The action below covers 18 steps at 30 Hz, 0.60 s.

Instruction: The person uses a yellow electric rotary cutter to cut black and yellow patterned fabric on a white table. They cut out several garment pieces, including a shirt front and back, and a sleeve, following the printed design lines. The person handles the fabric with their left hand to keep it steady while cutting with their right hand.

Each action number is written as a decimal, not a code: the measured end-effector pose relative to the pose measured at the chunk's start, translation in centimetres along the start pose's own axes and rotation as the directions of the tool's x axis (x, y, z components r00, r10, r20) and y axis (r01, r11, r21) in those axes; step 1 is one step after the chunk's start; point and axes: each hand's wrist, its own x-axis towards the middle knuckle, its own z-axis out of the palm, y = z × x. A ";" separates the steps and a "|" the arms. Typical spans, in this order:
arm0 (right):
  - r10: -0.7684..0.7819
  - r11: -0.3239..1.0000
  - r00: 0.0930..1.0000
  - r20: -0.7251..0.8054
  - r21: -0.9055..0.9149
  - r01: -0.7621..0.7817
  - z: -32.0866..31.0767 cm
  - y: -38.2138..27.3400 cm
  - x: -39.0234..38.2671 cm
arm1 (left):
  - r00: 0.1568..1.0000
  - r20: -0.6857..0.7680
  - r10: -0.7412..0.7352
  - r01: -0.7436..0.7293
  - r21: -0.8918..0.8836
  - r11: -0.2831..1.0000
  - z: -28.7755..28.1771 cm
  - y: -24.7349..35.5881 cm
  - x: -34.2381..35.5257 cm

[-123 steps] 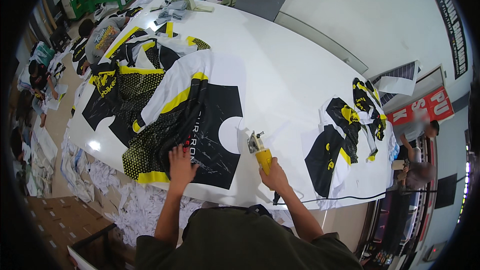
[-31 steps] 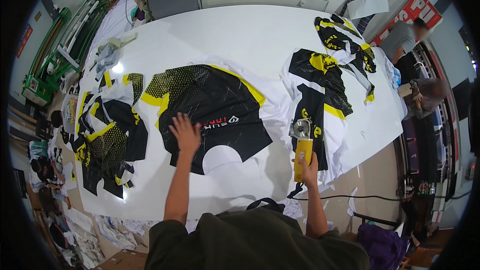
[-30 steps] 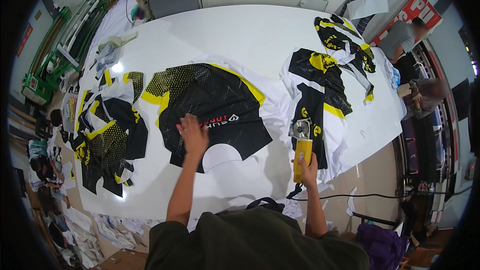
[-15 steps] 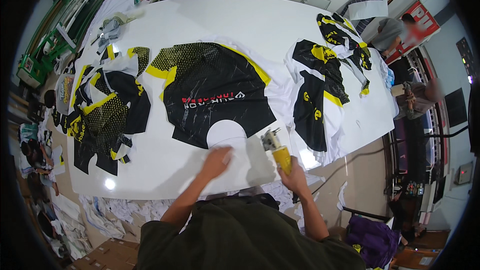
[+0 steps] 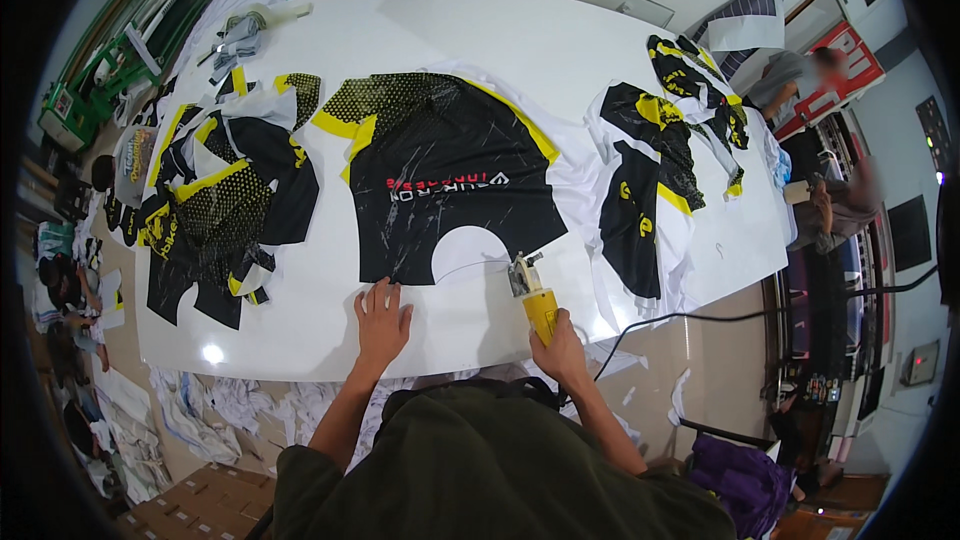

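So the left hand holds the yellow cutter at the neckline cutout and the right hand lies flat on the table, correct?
Not quite: the hands are swapped. The head view shows the right hand gripping the yellow cutter by the black shirt panel, and the left hand flat on the table.

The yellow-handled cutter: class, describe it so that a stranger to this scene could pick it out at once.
Start at the big white cutting table and go to its near edge, just right of the black and yellow jersey panel. There the right hand grips the electric fabric cutter. It is the only tool there, with a yellow handle and a trailing black cord.
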 end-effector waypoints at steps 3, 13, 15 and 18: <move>0.017 1.000 1.000 0.009 0.013 -0.017 0.0 -0.2 -0.3 | 1.000 -0.009 -0.023 0.023 -0.023 0.999 -0.6 0.1 -0.8; -0.010 1.000 0.999 -0.034 0.003 0.010 0.3 -0.7 1.8 | 0.995 -0.103 -0.012 0.011 -0.005 1.000 -0.6 0.3 -1.1; -0.019 1.000 0.999 -0.038 -0.005 0.019 0.2 -0.7 2.2 | 0.995 -0.100 -0.017 0.016 -0.009 1.000 -0.5 0.3 -1.1; -0.025 0.999 1.000 -0.017 -0.023 0.025 0.0 -0.9 2.7 | 0.994 -0.105 -0.017 0.015 -0.016 1.000 -0.2 0.1 -1.1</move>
